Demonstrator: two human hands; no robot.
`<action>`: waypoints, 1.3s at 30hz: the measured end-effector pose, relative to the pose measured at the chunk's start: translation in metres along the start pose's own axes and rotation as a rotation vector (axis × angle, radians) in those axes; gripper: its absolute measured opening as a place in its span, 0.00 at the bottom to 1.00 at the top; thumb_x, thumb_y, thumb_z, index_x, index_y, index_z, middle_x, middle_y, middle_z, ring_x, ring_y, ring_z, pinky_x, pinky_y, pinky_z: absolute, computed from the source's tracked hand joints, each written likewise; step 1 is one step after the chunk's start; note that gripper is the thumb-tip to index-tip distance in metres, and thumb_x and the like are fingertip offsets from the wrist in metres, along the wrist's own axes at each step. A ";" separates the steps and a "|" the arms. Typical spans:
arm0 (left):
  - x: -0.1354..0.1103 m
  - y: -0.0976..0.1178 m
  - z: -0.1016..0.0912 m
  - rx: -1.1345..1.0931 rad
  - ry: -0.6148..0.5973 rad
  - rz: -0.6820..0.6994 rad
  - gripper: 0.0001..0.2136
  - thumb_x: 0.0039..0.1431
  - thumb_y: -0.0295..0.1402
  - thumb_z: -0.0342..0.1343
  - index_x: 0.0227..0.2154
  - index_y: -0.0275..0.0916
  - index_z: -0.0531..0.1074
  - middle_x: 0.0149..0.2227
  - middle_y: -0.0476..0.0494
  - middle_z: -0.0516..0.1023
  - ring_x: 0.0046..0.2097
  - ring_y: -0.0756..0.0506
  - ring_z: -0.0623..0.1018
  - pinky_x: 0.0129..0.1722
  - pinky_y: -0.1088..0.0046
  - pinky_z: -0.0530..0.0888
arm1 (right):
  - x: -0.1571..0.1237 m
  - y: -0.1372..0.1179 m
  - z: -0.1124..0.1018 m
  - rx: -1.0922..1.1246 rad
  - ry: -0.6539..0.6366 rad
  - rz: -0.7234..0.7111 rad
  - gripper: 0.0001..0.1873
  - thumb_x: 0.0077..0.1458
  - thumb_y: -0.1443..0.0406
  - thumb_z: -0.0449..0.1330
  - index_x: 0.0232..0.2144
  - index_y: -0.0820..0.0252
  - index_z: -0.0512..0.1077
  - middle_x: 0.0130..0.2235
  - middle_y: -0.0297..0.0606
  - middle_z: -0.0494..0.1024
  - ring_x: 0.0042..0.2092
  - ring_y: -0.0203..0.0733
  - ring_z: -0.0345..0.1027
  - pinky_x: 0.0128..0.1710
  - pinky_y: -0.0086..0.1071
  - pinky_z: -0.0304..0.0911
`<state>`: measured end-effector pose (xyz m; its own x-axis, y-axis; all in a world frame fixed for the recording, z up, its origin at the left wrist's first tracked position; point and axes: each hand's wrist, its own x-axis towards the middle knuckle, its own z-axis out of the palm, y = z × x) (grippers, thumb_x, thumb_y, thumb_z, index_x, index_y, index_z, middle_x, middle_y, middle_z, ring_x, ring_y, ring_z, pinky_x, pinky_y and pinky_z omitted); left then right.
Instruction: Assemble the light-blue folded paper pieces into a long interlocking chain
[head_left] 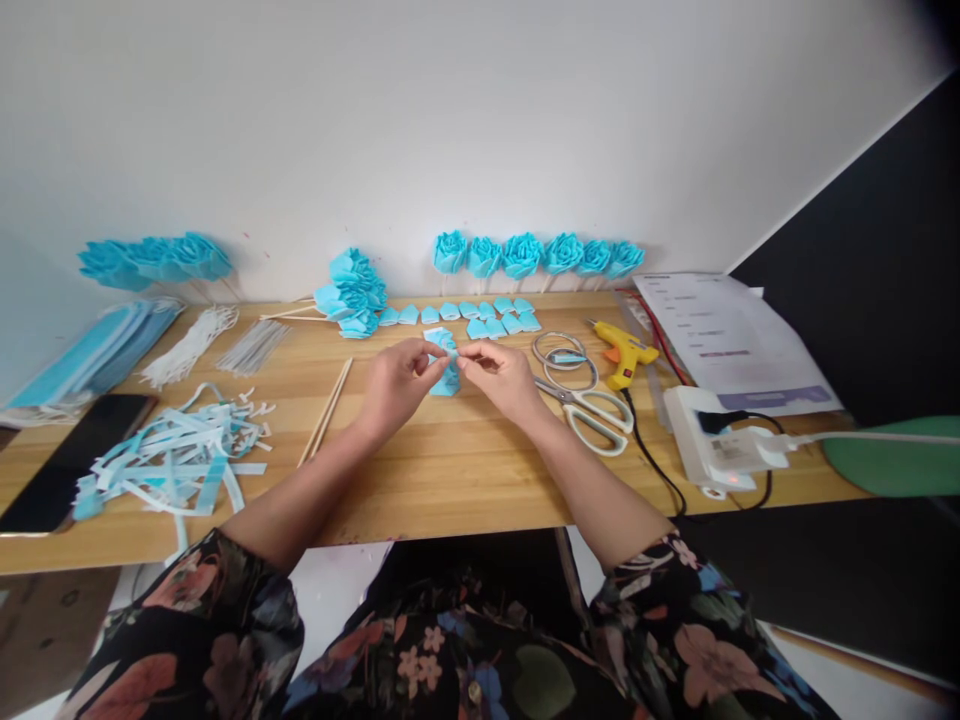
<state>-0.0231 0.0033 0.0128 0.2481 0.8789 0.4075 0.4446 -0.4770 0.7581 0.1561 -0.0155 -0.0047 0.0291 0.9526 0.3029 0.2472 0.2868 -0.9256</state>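
My left hand (399, 382) and my right hand (504, 374) meet above the middle of the table, thumbs and forefingers pinched. Between the fingertips is a small light-blue fabric petal (452, 356), partly covered by the fingers. Just beneath lie more light-blue fabric pieces (446, 384), roughly in a column. Behind the hands, several folded fabric petals (448, 311) are set out in two rows. Close to my right hand lie grey-handled scissors (596, 412) and a roll of tape (564, 360).
Blue fabric roses (523, 255) on sticks lean against the wall. A yellow glue gun (624, 352), a white power strip (709, 440) and papers (735, 340) are on the right. Wooden sticks (326, 412), fabric scraps (176, 450), wires (253, 346), face masks (97, 350) and a phone (71, 465) lie left.
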 end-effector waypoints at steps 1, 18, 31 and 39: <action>0.000 0.000 0.000 0.002 -0.004 -0.009 0.08 0.59 0.38 0.60 0.32 0.39 0.78 0.20 0.53 0.64 0.24 0.51 0.62 0.26 0.72 0.58 | 0.000 0.000 0.000 -0.001 -0.002 -0.006 0.10 0.52 0.59 0.64 0.33 0.57 0.81 0.34 0.37 0.83 0.35 0.40 0.75 0.38 0.33 0.69; -0.002 0.004 0.002 0.004 -0.072 -0.086 0.09 0.57 0.34 0.54 0.35 0.37 0.77 0.20 0.53 0.66 0.24 0.51 0.65 0.28 0.73 0.59 | -0.001 0.000 0.002 -0.017 -0.008 -0.033 0.08 0.53 0.60 0.63 0.32 0.57 0.81 0.32 0.35 0.83 0.32 0.39 0.73 0.35 0.32 0.67; -0.003 0.004 0.005 0.029 -0.081 -0.106 0.08 0.57 0.37 0.54 0.33 0.38 0.74 0.20 0.54 0.64 0.23 0.51 0.64 0.27 0.73 0.58 | 0.000 0.002 0.004 -0.049 -0.028 -0.032 0.08 0.53 0.60 0.63 0.31 0.56 0.80 0.32 0.35 0.82 0.33 0.39 0.73 0.36 0.33 0.67; -0.004 0.005 0.003 0.007 -0.105 -0.120 0.08 0.56 0.34 0.53 0.34 0.38 0.75 0.20 0.54 0.65 0.23 0.51 0.64 0.27 0.73 0.59 | 0.000 0.002 0.002 -0.044 -0.026 -0.003 0.09 0.53 0.59 0.63 0.32 0.56 0.80 0.32 0.35 0.83 0.33 0.40 0.73 0.37 0.33 0.67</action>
<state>-0.0189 -0.0024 0.0139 0.2817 0.9241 0.2583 0.4821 -0.3690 0.7946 0.1546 -0.0148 -0.0071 0.0033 0.9543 0.2990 0.2894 0.2853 -0.9137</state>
